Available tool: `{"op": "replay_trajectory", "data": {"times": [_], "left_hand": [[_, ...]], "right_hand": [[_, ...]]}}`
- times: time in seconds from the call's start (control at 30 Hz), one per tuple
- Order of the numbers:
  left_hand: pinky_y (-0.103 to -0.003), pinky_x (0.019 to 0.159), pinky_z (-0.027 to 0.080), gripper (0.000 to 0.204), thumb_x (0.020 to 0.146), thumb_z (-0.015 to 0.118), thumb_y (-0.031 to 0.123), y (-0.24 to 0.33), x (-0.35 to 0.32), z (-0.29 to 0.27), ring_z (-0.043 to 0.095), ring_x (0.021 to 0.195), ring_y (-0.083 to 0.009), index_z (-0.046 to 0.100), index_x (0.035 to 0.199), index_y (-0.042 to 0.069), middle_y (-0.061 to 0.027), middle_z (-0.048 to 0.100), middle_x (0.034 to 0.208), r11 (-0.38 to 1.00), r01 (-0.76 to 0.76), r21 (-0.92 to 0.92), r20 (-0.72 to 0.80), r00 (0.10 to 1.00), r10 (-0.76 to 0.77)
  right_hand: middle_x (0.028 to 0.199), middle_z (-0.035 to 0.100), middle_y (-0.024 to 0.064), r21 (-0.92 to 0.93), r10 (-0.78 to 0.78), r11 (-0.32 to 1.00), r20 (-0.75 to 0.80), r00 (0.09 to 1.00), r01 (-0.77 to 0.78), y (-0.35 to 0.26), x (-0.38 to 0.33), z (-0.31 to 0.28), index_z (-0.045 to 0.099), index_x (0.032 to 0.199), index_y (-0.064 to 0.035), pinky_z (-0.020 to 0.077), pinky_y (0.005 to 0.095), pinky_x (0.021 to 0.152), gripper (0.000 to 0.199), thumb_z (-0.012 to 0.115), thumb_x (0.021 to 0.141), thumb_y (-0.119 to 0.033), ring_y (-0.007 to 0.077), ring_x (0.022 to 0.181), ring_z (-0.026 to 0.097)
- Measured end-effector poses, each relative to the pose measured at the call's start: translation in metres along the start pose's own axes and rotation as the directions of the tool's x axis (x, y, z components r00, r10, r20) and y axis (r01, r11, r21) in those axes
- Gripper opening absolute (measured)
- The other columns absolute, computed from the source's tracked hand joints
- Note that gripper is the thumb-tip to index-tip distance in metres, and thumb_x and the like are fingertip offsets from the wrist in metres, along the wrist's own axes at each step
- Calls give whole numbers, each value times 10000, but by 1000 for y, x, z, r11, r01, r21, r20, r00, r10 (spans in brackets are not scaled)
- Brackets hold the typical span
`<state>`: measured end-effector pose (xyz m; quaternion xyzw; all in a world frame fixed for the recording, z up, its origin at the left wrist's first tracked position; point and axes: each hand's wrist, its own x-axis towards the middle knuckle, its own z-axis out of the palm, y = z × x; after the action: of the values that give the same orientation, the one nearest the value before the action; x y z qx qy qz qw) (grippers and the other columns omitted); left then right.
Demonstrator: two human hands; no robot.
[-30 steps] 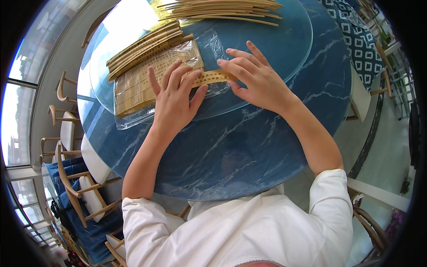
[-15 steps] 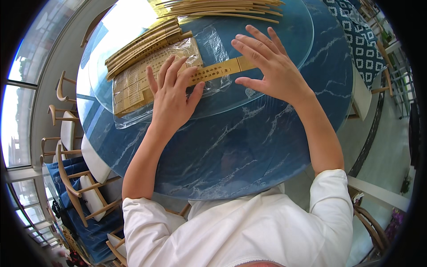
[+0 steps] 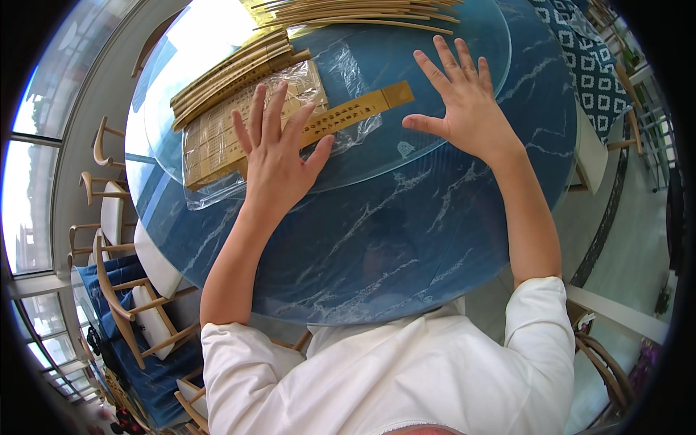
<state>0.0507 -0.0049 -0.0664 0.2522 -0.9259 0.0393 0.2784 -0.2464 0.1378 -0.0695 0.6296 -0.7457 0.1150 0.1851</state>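
Note:
A flat golden-brown strip with dark written characters (image 3: 355, 112) lies slantwise, rising toward the right. Over its left part is my left hand (image 3: 277, 163), fingers spread and stretched out; whether the palm touches the strip I cannot tell. My right hand (image 3: 470, 116) is open beyond the strip's right end, apart from it and holding nothing. Under and beside the left hand sits a brown printed block (image 3: 206, 148) in clear plastic wrap (image 3: 348, 72). Several similar brown strips (image 3: 235, 76) are stacked along its far edge.
A bundle of thin sticks (image 3: 362, 14) lies at the far side on the round glass turntable (image 3: 478, 54). Beneath it is a blue marble-patterned tabletop (image 3: 377, 246). Wooden chairs (image 3: 148, 312) stand at left; a patterned cloth (image 3: 591, 80) hangs at far right.
My right hand has moved right, away from the strip, uncovering its right end. That end now sits slightly higher. My left hand has stayed nearly in place, its fingers a little more raised.

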Motion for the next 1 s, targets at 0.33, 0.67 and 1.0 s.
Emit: {"op": "replay_trajectory", "data": {"times": [0.33,0.67,1.0], "left_hand": [[-633,1288,54,370,937,795,343,0,1,-1,256,1592,-370,707,1263,191,-110,438,1607,1000,-21,-13,-11,1000,20],[-606,1297,82,364,939,789,320,-1,1,-1,334,1562,-337,705,1270,195,-109,474,1587,999,-35,-23,-7,999,35],[-567,1308,120,355,954,769,281,1,2,-4,437,1505,-305,697,1279,157,-104,505,1581,996,-17,-82,13,1000,18]], "right_hand": [[1734,300,104,-26,28,999,74,997,-26,6,5,-9,418,1637,-223,83,575,1321,1074,494,824,-922,322,1636,153],[1714,334,140,20,-23,1000,67,997,22,5,1,-1,446,1619,-177,115,609,1307,1093,457,833,-937,341,1626,188],[1702,357,148,61,-22,998,144,989,14,-3,3,-11,470,1602,-133,119,608,1303,1085,445,857,-921,346,1618,214]]}}
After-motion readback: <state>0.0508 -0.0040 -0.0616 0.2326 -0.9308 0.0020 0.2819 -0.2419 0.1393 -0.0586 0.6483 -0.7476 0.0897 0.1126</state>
